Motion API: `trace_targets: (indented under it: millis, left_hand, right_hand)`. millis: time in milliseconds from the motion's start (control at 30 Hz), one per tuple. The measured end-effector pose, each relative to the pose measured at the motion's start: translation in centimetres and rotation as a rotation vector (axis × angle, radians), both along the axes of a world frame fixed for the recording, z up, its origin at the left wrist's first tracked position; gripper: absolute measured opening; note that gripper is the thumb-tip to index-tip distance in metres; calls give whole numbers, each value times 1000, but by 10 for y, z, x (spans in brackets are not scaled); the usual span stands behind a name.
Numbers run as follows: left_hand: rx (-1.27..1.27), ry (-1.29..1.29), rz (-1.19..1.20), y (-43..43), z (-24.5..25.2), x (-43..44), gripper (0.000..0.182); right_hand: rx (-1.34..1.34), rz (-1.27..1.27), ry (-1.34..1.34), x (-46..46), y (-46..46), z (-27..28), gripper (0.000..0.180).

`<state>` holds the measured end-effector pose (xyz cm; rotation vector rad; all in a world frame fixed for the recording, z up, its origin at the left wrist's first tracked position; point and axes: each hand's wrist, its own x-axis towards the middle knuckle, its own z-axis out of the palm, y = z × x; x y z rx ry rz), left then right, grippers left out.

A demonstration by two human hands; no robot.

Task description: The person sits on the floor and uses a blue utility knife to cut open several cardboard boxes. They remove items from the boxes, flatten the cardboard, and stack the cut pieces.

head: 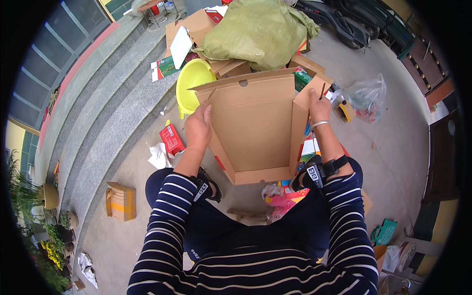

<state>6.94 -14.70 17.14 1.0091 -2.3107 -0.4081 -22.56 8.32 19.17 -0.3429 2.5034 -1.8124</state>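
A shallow brown cardboard box [254, 129] is held up before me, its plain inside facing me. One long flap with a round notch stands along its far edge. My left hand [198, 127] grips the left side wall near the far corner. On the other side, my right hand [319, 105] has hold of the right wall by a raised side flap [311, 88]. A thin dark object [322, 91] shows at the right fingers; I cannot tell what it is. The box's outer face is mostly hidden, with red showing along its edges.
Beyond the box, a large green woven sack [258, 33] lies on flattened cardboard beside a yellow plastic basin [192, 86]. Stone steps [121, 96] curve up the left. A red carton [172, 139], a small taped box [121, 202] and a clear plastic bag [368, 96] lie on the floor.
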Motion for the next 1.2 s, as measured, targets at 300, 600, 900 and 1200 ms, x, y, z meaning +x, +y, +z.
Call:
trace_targets:
  millis: [300,600,900,1200]
  left_hand:
    - [1142,990,39,-38,-5,12,60]
    - [1118,620,-355,-7,-14,10,97]
    - [777,367,-240,4,-23,-1,45]
    - [839,663,115,-19,-25,-1,35]
  right_hand:
    - [-213,-66,-220,-22,2,-23,48]
    - [-300,-103,-329,-27,14,8,39]
    - [-296,-59,-382,-45,21,14,36]
    - [270,158,644,36,1,14,38]
